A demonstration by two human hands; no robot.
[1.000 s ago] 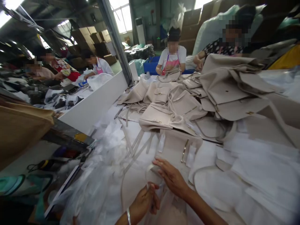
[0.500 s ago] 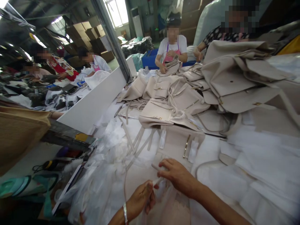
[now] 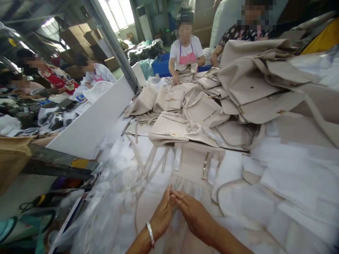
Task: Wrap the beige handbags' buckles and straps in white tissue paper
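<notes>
My left hand (image 3: 162, 216), with a silver bracelet at the wrist, meets my right hand (image 3: 195, 214) at the fingertips. Both have their fingers straight and pressed together, closed over a spot that hides whatever is between them. Beneath them lies a beige bag (image 3: 199, 155), spread over the table, its upper part reaching just beyond my fingers. A gold bar-like fitting (image 3: 204, 165) and white-wrapped strips (image 3: 212, 171) show on it. Thin beige straps (image 3: 150, 162) lie to the left of the bag.
Several beige bags (image 3: 169, 128) are heaped beyond, with a taller pile (image 3: 246, 84) at right. White sheets (image 3: 283, 176) cover the right side; clear plastic (image 3: 103, 211) spreads at left. A white partition (image 3: 92, 118) and metal post (image 3: 113, 42) stand left. Co-workers (image 3: 185, 53) work across the table.
My hands have come together at the fingertips; before, they were apart with a pale thin strip between them. That strip is now hidden. The view has shifted slightly right.
</notes>
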